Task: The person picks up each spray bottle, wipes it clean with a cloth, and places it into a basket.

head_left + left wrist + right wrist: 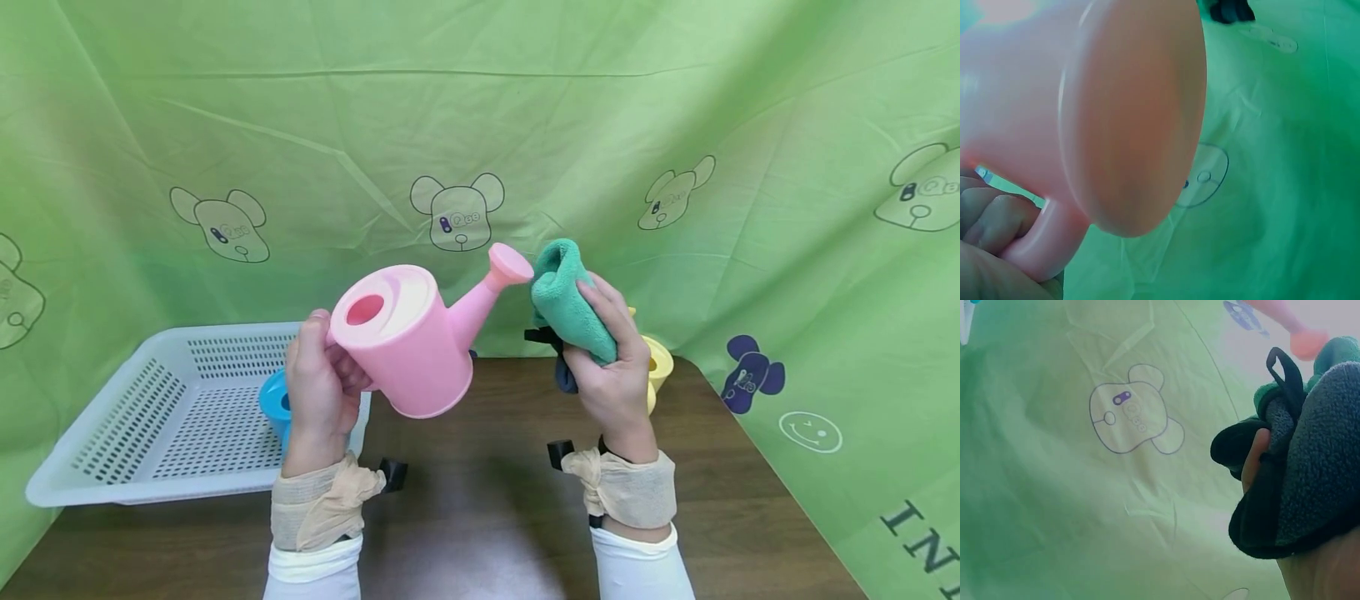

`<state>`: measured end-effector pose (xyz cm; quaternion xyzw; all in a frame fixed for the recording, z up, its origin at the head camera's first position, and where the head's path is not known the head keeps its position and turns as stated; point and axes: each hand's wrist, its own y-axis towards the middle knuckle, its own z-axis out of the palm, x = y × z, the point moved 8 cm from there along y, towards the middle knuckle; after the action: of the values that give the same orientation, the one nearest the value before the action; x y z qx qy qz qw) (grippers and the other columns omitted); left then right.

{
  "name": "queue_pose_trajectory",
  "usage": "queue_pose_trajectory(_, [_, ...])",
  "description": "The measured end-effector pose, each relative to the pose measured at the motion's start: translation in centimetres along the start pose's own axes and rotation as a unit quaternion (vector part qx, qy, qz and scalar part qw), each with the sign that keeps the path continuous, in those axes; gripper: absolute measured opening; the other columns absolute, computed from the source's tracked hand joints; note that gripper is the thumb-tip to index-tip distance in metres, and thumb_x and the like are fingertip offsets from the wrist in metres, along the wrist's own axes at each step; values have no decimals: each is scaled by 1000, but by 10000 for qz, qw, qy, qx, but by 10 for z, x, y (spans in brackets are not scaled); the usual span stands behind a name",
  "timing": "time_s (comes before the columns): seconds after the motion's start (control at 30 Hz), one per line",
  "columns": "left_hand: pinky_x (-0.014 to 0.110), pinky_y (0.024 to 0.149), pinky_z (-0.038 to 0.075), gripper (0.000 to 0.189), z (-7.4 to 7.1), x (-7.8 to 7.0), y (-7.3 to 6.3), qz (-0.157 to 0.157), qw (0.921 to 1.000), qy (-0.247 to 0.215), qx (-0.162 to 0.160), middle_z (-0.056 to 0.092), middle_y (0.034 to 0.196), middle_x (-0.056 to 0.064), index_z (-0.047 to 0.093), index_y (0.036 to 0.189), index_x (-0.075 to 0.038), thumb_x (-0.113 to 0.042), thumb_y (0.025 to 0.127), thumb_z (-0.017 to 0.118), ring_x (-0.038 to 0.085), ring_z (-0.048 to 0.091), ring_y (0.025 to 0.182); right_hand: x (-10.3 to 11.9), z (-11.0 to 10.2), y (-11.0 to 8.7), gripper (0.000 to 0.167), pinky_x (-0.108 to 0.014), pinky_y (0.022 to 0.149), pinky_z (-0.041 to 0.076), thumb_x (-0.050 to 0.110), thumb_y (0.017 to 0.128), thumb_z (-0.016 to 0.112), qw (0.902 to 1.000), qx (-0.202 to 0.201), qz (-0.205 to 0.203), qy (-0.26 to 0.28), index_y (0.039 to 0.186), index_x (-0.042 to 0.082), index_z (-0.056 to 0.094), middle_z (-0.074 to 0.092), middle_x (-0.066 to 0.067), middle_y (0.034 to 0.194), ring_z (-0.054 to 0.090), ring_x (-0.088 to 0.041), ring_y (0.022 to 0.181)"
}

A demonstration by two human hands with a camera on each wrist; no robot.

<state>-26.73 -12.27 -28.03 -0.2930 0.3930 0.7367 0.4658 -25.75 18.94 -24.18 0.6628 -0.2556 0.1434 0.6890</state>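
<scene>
Held up above the table, a pink watering can (405, 350) tilts with its spout to the right. My left hand (318, 387) grips it by the handle, and in the left wrist view the fingers curl round that handle beneath the can's body (1029, 106). My right hand (611, 367) clutches a bunched green towel (573, 304) with a dark grey side and black edging, seen as a grey fold (1322, 450) in the right wrist view. The towel's top is close beside the spout's sprinkler head (512, 265).
A white perforated basket (120, 400) stands on the left of the brown wooden table (480, 517). Inside it is a blue watering can (275, 398), partly behind my left hand. A yellow watering can (660, 362) sits behind my right hand. Green cloth (337, 108) hangs round the table.
</scene>
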Motion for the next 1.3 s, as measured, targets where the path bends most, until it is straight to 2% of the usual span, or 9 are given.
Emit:
queue_pose_trajectory(0.17, [23,40,28,50,-2,-4,0,273,9991,335,-24,36,42,-5,35,53,-15,-23,102,38,15,23,37,5,-5,1,61,-34,109,41,-20,79,56,9986,-229,-324,-355,133,6,70,62,-2,147,55,-28,136])
queue_pose_trajectory(0.37, [26,38,19,46,0,-14,-2,827,9947,603,-56,35,44,-2,37,55,-9,-15,100,41,14,25,38,12,-11,4,58,-34,108,45,-17,78,56,9923,-482,-740,-865,128,7,73,62,-17,146,58,-29,133])
queue_pose_trajectory(0.47, [20,37,33,51,1,-19,-5,1046,9912,812,-12,37,44,-2,38,53,-4,-14,102,43,13,31,36,13,-11,4,57,-32,106,45,-16,78,56,9898,-337,-854,-1086,126,8,75,61,-20,146,58,-28,132])
queue_pose_trajectory(0.53, [22,40,45,52,2,-21,-6,1144,9885,990,46,39,44,-2,39,52,-1,-14,102,43,12,35,34,12,-9,4,56,-32,106,45,-14,78,56,9887,-219,-904,-1172,125,8,75,60,-21,146,57,-29,133])
queue_pose_trajectory(0.6, [24,42,51,52,4,-22,-7,1236,9858,1132,112,40,44,-1,40,51,2,-13,102,43,11,38,34,11,-8,5,54,-32,107,45,-13,79,57,9882,-140,-919,-1214,125,8,75,60,-22,147,57,-31,133])
queue_pose_trajectory(0.73, [23,42,50,50,5,-24,-8,1392,9816,1288,211,38,44,1,39,53,4,-12,100,44,11,36,36,10,-6,4,53,-32,108,45,-13,79,56,9873,-77,-926,-1290,125,7,75,59,-22,147,57,-33,134])
queue_pose_trajectory(1.0, [21,39,36,48,7,-28,-10,1669,9760,1326,448,38,44,3,38,54,4,-10,99,44,15,32,34,9,-6,4,56,-30,106,45,-14,78,55,9858,-107,-862,-1439,126,7,75,60,-20,147,58,-34,132])
queue_pose_trajectory(1.1, [20,40,41,48,7,-29,-10,1637,9781,1188,499,40,45,0,36,54,5,-10,100,43,12,36,34,6,-6,4,58,-29,106,45,-15,76,55,9859,-101,-783,-1479,126,7,74,60,-19,147,57,-32,133])
queue_pose_trajectory(1.3, [23,46,54,52,4,-31,-10,1595,9824,861,441,54,48,-5,36,53,5,-11,102,42,11,59,39,5,-8,5,59,-28,106,45,-15,75,55,9863,-123,-691,-1495,126,8,75,60,-17,147,58,-32,133])
